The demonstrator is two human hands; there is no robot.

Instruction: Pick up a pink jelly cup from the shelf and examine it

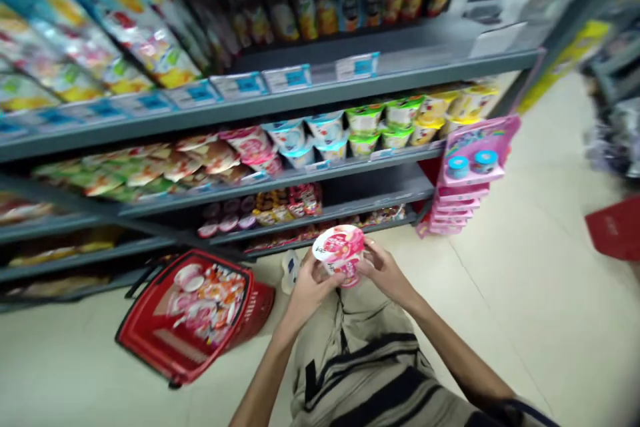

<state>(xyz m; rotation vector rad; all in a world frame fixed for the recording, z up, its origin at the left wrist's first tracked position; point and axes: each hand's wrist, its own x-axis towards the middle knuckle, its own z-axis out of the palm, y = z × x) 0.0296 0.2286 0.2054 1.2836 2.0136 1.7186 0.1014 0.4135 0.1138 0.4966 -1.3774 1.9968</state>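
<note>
A pink and white cup (341,252) with a foil lid sits between both hands, in front of the lower shelves. My left hand (309,288) grips its left side and my right hand (383,271) grips its right side. Just left of my hands, on the floor, stands a red shopping basket (150,347) with several similar pink and white cups and packets inside. On the middle shelf (280,180) above are more pink cups (253,145) of the same look, beside blue, green and yellow ones.
Grey shop shelving fills the left and back, with bagged snacks on top and small cups low down. A pink display stand (475,160) hangs at the shelf end. Pale floor tiles stretch to the right, where a red object (617,227) and another shelf stand.
</note>
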